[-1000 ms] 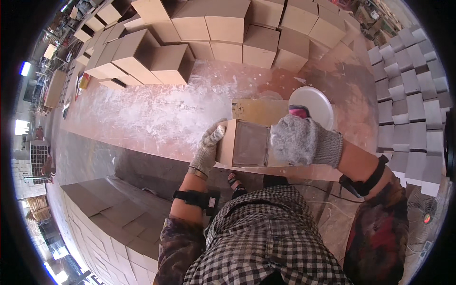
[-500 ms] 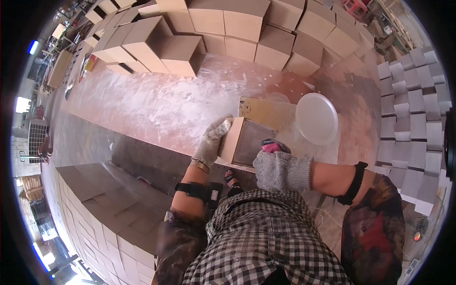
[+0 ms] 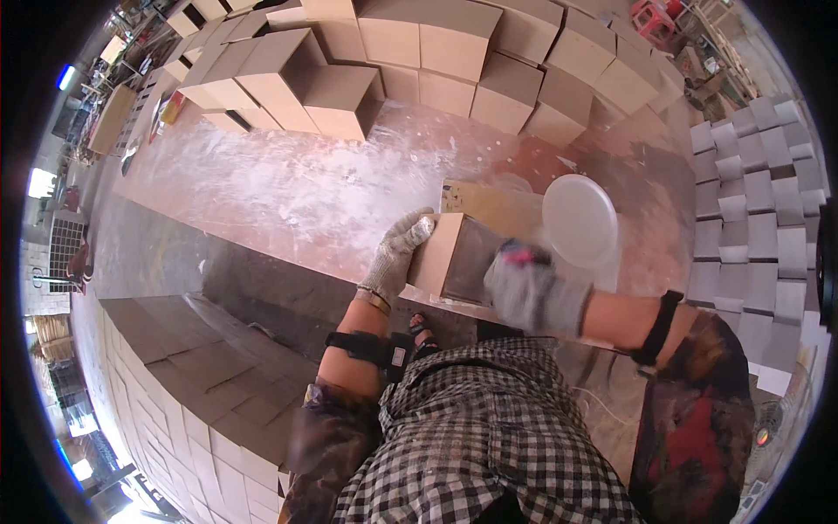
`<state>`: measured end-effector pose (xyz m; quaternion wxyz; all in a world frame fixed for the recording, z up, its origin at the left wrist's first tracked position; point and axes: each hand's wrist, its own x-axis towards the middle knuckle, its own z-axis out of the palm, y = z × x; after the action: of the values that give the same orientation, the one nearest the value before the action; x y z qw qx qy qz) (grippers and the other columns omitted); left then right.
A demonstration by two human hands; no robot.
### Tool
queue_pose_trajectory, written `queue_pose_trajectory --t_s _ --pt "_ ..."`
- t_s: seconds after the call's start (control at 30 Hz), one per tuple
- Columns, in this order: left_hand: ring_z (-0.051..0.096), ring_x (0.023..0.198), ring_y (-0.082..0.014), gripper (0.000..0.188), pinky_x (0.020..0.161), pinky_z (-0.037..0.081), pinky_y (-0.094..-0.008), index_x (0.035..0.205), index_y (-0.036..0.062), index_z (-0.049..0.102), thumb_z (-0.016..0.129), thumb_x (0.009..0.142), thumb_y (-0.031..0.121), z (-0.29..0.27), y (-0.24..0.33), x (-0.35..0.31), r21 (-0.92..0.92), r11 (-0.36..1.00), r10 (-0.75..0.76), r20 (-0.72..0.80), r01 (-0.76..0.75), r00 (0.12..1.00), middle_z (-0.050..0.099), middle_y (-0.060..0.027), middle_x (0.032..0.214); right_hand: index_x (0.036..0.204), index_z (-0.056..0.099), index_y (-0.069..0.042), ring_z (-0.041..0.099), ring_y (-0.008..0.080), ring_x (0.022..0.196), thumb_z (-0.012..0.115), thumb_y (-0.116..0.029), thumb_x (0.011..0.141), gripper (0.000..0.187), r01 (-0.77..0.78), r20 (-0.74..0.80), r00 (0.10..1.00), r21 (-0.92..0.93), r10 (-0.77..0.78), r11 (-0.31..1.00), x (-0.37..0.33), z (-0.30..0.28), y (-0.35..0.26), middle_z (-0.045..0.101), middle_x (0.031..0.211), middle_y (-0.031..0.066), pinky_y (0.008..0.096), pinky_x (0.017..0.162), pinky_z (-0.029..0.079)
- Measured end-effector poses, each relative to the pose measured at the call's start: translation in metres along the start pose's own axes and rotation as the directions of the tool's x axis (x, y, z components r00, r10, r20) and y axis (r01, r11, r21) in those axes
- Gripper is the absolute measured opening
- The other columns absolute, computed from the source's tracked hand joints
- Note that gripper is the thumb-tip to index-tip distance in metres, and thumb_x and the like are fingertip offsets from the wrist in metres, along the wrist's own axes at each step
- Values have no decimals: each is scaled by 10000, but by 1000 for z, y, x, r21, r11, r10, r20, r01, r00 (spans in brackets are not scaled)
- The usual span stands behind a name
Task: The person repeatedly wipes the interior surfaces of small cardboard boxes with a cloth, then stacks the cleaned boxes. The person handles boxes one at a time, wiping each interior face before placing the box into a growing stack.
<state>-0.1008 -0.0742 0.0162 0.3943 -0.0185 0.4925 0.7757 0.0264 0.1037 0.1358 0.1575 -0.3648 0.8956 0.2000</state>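
Observation:
My left hand, in a pale knit glove, grips the left side of a small box. That box has tan sides and a dark grey-brown face turned up toward me. Over the right part of this face is my right hand, in a grey glove and smeared by motion. Its fingers are closed round a pink and dark wad that looks like cloth. A yellowish board lies just beyond the box, partly covered by it. Right of the board sits a round whitish lid or plate.
The reddish table carries white powdery smears. Stacked tan boxes line its far side. Piles of greyish boxes rise at the right, and another stack fills the lower left. A red plastic stool stands far right.
My right hand, with the pink and dark wad, has shifted right and slightly up across the box's dark face. My left hand keeps its hold, and the box is nearly where it was.

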Motion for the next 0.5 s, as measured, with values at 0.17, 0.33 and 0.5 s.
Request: queue_pose_trajectory --t_s 0.17,0.33,0.5 --pt "607 1007 -164 632 877 496 -290 1278 -26 508 729 816 346 -4 -2 4 23 999 36 40 -37 999 627 -102 1153 711 641 -51 557 243 773 577 -234 650 203 -108 -269 961 -159 62 981 -29 9 41 595 749 117 358 672 445" --pt "610 1008 -171 635 871 502 -295 1274 -22 514 732 810 353 -4 -5 6 15 1000 7 31 -7 1000 627 -104 1149 782 615 -94 544 248 813 561 -221 675 174 -165 -433 877 131 206 978 -33 18 25 543 792 73 374 721 438" --pt "615 997 -167 622 864 508 -298 1272 -13 519 722 818 360 -9 -8 5 15 1000 24 44 -25 999 632 -93 1139 826 602 -153 549 236 812 563 -224 714 138 -209 -447 840 256 307 944 -11 21 7 555 812 28 390 731 436"
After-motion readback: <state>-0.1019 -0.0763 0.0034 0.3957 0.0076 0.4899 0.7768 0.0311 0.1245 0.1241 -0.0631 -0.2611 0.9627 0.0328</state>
